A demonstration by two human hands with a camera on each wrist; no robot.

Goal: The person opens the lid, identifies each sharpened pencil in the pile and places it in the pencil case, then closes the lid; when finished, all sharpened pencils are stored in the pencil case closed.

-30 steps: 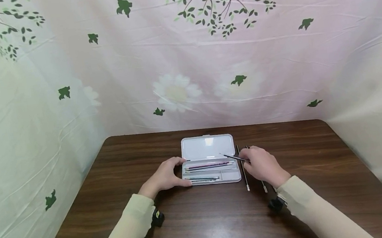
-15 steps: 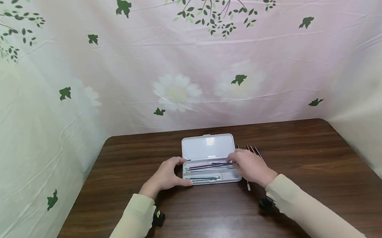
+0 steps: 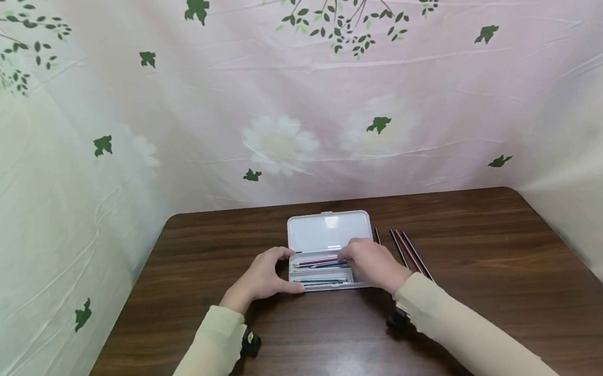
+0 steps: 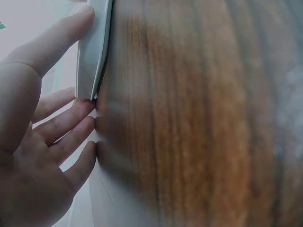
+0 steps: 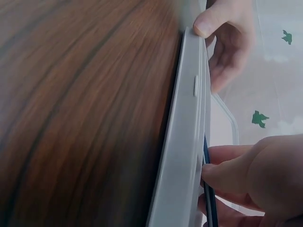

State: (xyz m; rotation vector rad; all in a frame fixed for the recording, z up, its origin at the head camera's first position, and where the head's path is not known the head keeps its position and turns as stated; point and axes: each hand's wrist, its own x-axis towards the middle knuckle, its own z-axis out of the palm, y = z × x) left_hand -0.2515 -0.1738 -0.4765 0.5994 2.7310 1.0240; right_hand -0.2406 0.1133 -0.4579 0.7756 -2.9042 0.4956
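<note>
A white pencil case [image 3: 329, 231] lies on the table with its lid folded back. Several pencils [image 3: 318, 263] lie in its rear compartment, and greenish ones [image 3: 322, 282] in the front compartment. My left hand [image 3: 260, 276] holds the case's left end, thumb at the front edge and fingers behind; in the left wrist view the fingertips meet the case's end [image 4: 87, 85]. My right hand [image 3: 374, 262] is over the right part of the case. In the right wrist view it pinches a dark pencil [image 5: 210, 208] lying along the inside of the case wall [image 5: 177, 161].
Several dark pencils [image 3: 405, 249] lie side by side on the brown wooden table [image 3: 322, 344], right of the case and partly under the right forearm. Another pencil [image 3: 377, 235] lies closer to the case. A printed curtain [image 3: 202, 131] surrounds the table.
My right hand has moved left from beside the case to over it, bringing the dark pencil down from a slant into the rear compartment. My left hand has kept its place.
</note>
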